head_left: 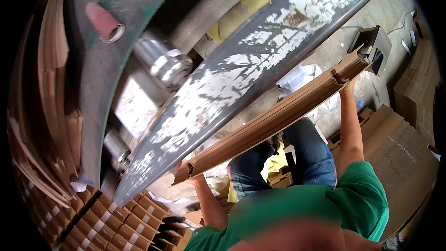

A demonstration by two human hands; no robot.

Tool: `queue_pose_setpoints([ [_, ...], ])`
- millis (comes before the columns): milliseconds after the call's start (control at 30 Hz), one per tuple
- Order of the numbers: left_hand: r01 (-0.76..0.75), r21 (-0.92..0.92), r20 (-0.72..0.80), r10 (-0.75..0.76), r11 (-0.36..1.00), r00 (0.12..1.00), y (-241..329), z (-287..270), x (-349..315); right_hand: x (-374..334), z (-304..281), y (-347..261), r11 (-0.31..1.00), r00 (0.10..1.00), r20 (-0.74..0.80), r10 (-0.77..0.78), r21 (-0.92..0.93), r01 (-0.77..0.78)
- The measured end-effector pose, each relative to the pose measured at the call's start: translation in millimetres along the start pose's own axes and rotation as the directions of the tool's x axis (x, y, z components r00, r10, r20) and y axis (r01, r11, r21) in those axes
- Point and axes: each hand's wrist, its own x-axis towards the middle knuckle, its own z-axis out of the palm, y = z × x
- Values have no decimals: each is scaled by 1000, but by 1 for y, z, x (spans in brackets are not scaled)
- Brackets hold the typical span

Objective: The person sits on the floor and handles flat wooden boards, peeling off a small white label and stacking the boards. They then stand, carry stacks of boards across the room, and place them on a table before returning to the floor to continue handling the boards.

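Observation:
A long stack of flat brown cardboard sheets [269, 121] is held edge-on, slanting from lower left to upper right, just below a big grey machine table [223, 83]. My left hand [193, 180] grips the stack's lower left end from beneath. My right hand [347, 87] grips its upper right end. Both forearms rise from my green shirt [353, 195] at the lower edge. Under the stack, my legs in blue jeans [311, 153] are visible.
The grey table has worn, flaking paint and shiny metal rollers [162, 62] beside it, with a red-capped cylinder [104, 21] further left. Rows of folded cardboard boxes [116, 223] lie lower left. Flat cardboard sheets [399, 148] cover the floor on the right, past a small dark box [371, 42].

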Motion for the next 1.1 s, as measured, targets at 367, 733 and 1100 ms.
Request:
queue_pose_setpoints([
  [367,10,-102,161,7,995,987,-119,-15,62,58,-48,121,1000,984,-179,4,-18,-8],
  [733,-186,-173,-126,165,967,978,-202,-3,63,110,-53,188,994,990,118,-74,-73,83],
  [1100,-129,120,32,126,984,991,-197,-45,83,111,-34,147,947,996,77,-42,-314,64],
])
